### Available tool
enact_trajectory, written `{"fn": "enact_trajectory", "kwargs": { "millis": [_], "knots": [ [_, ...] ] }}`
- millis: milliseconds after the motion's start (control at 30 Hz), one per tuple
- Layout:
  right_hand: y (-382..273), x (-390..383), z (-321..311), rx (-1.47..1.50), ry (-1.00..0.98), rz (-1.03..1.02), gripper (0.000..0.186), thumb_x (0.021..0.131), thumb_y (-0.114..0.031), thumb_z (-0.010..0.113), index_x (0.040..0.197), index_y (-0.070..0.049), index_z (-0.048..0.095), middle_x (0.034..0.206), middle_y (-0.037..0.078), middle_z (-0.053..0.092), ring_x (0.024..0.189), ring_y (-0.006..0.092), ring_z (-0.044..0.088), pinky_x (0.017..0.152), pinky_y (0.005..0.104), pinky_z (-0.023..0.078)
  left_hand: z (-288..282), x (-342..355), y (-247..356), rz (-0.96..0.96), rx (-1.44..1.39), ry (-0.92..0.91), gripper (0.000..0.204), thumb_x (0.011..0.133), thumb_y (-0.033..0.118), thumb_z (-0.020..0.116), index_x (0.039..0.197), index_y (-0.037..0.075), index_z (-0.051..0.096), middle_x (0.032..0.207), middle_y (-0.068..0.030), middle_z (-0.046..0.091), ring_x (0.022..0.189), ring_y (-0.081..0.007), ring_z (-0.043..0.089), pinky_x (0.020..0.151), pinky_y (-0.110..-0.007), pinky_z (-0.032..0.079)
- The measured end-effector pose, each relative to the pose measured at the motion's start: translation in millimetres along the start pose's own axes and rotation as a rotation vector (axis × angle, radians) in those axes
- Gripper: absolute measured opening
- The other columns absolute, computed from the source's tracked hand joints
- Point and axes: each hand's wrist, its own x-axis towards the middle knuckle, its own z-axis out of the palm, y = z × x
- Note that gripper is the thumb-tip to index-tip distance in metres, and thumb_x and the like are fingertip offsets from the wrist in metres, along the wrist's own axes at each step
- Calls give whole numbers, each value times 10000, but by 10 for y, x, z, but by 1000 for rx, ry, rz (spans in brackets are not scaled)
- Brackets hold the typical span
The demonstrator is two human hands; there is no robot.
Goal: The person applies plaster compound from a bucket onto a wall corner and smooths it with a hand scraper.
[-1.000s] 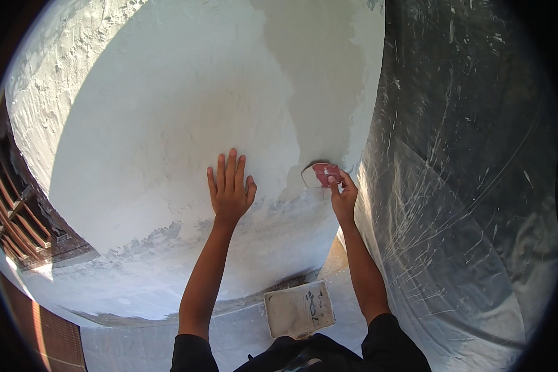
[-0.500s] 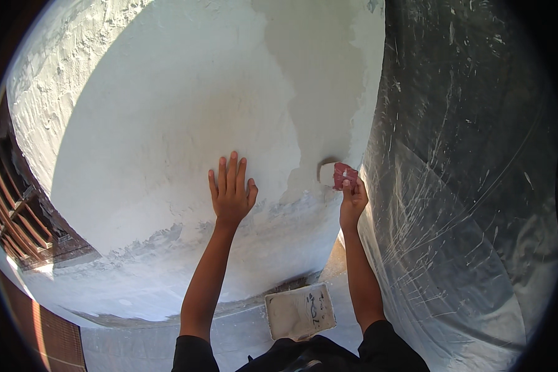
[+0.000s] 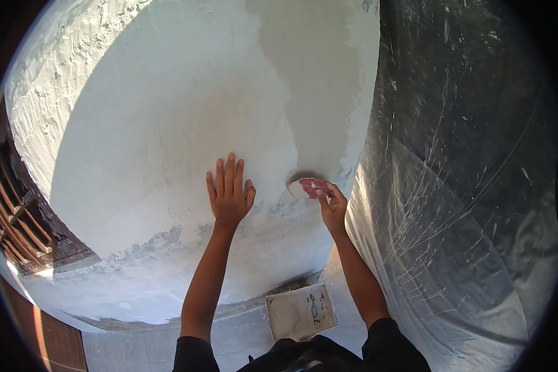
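My right hand (image 3: 333, 204) grips a red scraper (image 3: 314, 188) with a pale smear on it, thumb on the near face. Its blade edge meets the pale plastered wall (image 3: 186, 124), at the lower end of a darker, damp-looking strip of plaster (image 3: 319, 93). My left hand (image 3: 230, 198) lies flat against the wall to the left of the scraper, fingers stretched upward and thumb apart, holding nothing. Below both hands, rougher blotchy grey patches run across the wall's lower part.
A rectangular tray (image 3: 322, 294) of beige paste stands on the sheeted floor below, between my forearms. Clear plastic sheeting (image 3: 440, 248) with white splashes hangs at the right. Wooden slats in a frame (image 3: 18, 211) sit at the left. Thick, rough plaster (image 3: 49, 80) is at the upper left.
My right hand and the scraper have moved left and slightly down along the wall, and the scraper has turned. My left hand stays nearly in place.
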Motion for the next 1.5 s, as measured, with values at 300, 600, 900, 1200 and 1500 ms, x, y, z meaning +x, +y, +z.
{"fn": "enact_trajectory", "kwargs": {
  "millis": [300, 600, 900, 1200, 1500],
  "knots": [
    [-254, 206, 1, 223, 292, 41, 239, 956, -94, 619, 1163, 22, 598, 1042, 63, 666, 943, 109, 603, 869, 270, 472, -8, -8, -26, 0, 19, -6, 471, 894, 228, 529, 1330, 50, 539, 1464, -121, 468, 1405, -309, 364, 1168, -507, 188],
    [-269, 191, 22, 206, 352, 43, 235, 983, -124, 592, 1170, 18, 576, 1055, 57, 656, 927, 104, 594, 859, 253, 463, -8, -10, -40, -1, 27, -4, 466, 897, 225, 525, 1329, 53, 537, 1462, -122, 470, 1403, -308, 368, 1170, -504, 185],
    [-164, 218, 79, 115, 341, 74, 254, 945, -116, 638, 1156, 24, 609, 1018, 61, 674, 896, 95, 586, 832, 260, 467, 1, -6, -32, -32, 40, 1, 467, 885, 235, 520, 1329, 99, 565, 1458, -75, 493, 1389, -268, 401, 1171, -479, 207],
    [-137, 206, 126, 1, 277, 29, 242, 932, -142, 661, 1121, 7, 643, 967, 40, 672, 872, 108, 583, 823, 265, 460, -1, -9, -9, -29, 43, 2, 470, 882, 235, 520, 1328, 93, 564, 1448, -84, 503, 1388, -274, 404, 1170, -483, 208],
    [-150, 150, 131, -96, 123, -34, 265, 938, -129, 653, 1158, 15, 623, 981, 45, 661, 875, 103, 565, 818, 279, 459, 6, 0, 4, -26, 50, 8, 468, 881, 234, 518, 1325, 93, 566, 1449, -80, 503, 1387, -274, 403, 1171, -483, 209]
  ]
}}
